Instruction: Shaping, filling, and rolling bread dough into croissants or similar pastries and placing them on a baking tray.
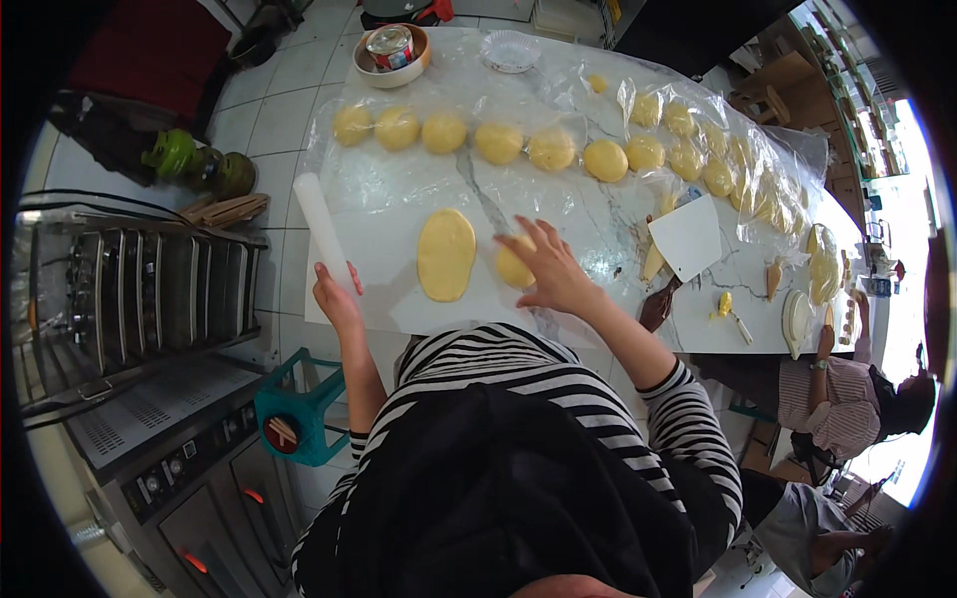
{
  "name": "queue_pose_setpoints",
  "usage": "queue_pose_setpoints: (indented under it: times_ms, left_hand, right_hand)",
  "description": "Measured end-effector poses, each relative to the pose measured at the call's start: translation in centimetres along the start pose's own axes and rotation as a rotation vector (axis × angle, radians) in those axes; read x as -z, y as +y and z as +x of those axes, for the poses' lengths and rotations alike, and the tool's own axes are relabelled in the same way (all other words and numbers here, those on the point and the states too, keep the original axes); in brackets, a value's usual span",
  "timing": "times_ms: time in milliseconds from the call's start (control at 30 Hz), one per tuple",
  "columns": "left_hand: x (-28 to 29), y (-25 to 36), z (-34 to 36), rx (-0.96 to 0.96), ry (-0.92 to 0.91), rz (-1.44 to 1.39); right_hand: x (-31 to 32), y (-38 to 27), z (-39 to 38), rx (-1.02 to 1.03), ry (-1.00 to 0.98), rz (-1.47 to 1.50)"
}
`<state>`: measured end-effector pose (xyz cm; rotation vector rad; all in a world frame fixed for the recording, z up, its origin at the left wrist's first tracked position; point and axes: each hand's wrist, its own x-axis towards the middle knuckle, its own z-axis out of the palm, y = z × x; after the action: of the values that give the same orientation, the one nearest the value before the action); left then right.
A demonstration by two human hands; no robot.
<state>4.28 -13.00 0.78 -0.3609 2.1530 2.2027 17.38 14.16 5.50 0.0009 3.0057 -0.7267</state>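
Note:
At the near left of the table, my left hand (339, 297) grips the near end of a white rolling pin (321, 221), which points away from me. Just right of the pin lies a flattened oval of yellow dough (446, 256). My right hand (554, 271), fingers spread, is over a smaller round dough piece (511, 263) and partly covers it. Whether the fingers press on that piece is hard to tell. Behind both pieces runs a row of dough balls (497, 144), mostly under clear plastic sheeting (558, 112).
Right of my right hand lie a white scraper (688, 237), a brown piping bag (659, 304) and a small knife (741, 326). A bowl (419, 70) holding a can (390, 47) stands at the far left. A co-worker (827, 389) works at the right end. Left stand an oven (179, 448) and teal stool (299, 409).

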Motion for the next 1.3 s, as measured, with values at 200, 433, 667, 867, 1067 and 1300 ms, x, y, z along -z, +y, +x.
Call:
queue_pose_setpoints:
  times_ms: [200, 433, 667, 867, 1067, 1300]
  left_hand:
    - [-0.3, -0.1, -0.2, -0.051, -0.064, 0.037]
    - [-2.2, -0.3, 0.0, -0.127, -0.282, 0.208]
    - [-6.8, 1.7, -3.1, -0.839, -0.535, 0.876]
    - [-8.5, -0.5, -5.5, -0.958, -0.968, 1.035]
    - [-12.3, -2.8, -3.1, -1.065, -0.840, 1.271]
    - [-19.1, -1.6, 1.9, -1.137, -0.569, 1.227]
  right_hand:
    - [-2.5, 0.8, -0.1, -0.186, -0.026, 0.231]
    - [-1.5, 0.7, 0.0, -0.035, -0.092, 0.303]
    - [0.7, 0.0, -1.6, -0.011, 0.567, 0.013]
    - [-4.4, 5.0, -5.5, -0.132, 0.311, -0.148]
    - [-4.7, 5.9, -2.1, -0.343, 0.363, -0.191]
    - [-3.4, 10.5, 4.8, -0.440, 0.559, -0.283]
